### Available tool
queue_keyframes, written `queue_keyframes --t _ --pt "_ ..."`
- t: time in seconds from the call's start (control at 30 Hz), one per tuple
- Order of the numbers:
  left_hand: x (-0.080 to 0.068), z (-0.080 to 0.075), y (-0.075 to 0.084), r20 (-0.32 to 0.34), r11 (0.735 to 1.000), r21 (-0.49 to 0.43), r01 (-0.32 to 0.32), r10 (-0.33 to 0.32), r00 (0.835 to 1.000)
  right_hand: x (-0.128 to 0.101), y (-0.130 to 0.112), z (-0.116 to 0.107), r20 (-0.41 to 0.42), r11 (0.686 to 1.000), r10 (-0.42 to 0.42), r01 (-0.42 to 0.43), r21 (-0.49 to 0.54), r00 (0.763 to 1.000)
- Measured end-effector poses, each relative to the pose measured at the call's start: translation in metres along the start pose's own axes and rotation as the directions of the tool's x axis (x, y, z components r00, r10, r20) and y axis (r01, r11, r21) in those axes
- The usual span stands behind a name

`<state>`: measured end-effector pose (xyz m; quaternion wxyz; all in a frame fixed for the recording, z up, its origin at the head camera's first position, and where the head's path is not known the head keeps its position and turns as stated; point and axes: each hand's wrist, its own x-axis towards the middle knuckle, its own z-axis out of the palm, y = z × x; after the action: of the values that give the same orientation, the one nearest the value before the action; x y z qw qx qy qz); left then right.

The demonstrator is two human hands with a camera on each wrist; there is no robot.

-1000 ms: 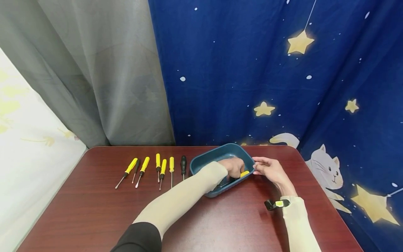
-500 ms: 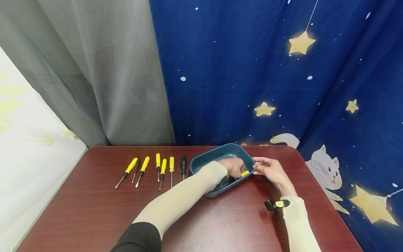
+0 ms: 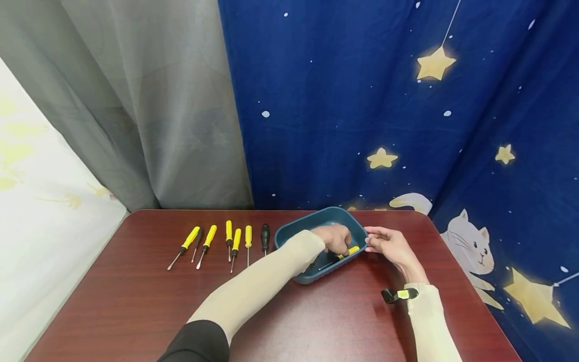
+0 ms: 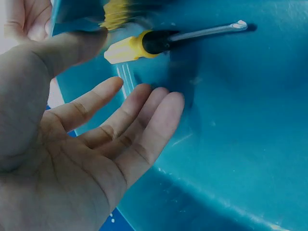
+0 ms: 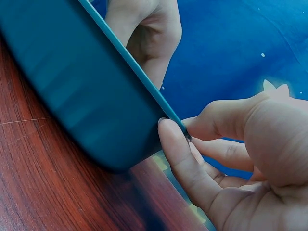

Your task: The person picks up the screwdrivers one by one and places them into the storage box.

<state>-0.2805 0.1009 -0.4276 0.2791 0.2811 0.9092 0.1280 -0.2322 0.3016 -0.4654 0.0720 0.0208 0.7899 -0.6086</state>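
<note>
L hand (image 3: 334, 238) is inside the blue bin (image 3: 316, 219), fingers loosely extended & slack; thumb tip right by handle end of yellow/blk screwdriver (image 4: 156, 42), contact unclear. That driver lies on bin floor along near wall, handle twd R end, shaft twd L. Blurred yellow shape (image 4: 115, 14) past thumb, can't ID. R hand (image 3: 394, 247) pinches bin rim at R end, digits on both faces of the wall; blk strap (image 3: 399, 294) at that wrist. Bin sits skewed nr far edge of table (image 3: 353, 322), R of ctr. Loose row nr far edge, betw far-L corner & bin: five yellow-handled drivers (image 3: 235, 240), a slim blk driver (image 3: 198, 236) 2nd from L, thicker blk driver (image 3: 265, 235) closest to bin. Shafts pt roughly twd near edge.
</note>
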Motion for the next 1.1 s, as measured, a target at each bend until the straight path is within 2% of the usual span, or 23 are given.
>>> queue_keyframes --t 0.23,0.4,0.67,0.9,1.1 --pt "-0.005 -0.006 0.000 -0.027 0.996 0.073 -0.041 0.043 0.999 -0.001 0.001 0.000 -0.001 1.000 -0.001 0.001 0.003 1.000" --pt "-0.011 -0.007 0.000 -0.033 0.993 0.109 -0.044 0.048 0.998 -0.002 0.002 -0.002 -0.001 1.000 -0.012 0.012 0.003 1.000" --pt "-0.020 -0.007 -0.001 -0.120 0.960 0.277 -0.045 0.080 0.990 -0.003 0.001 -0.002 0.009 1.000 -0.012 0.012 -0.007 1.000" --pt "-0.027 -0.010 -0.007 -0.163 0.963 0.269 -0.019 0.065 0.984 -0.004 -0.001 -0.002 0.009 1.000 -0.004 0.004 -0.001 1.000" --pt "-0.033 -0.012 -0.012 -0.221 0.967 0.252 -0.045 0.103 0.970 -0.004 0.001 -0.002 0.019 1.000 -0.028 0.028 0.000 0.999"
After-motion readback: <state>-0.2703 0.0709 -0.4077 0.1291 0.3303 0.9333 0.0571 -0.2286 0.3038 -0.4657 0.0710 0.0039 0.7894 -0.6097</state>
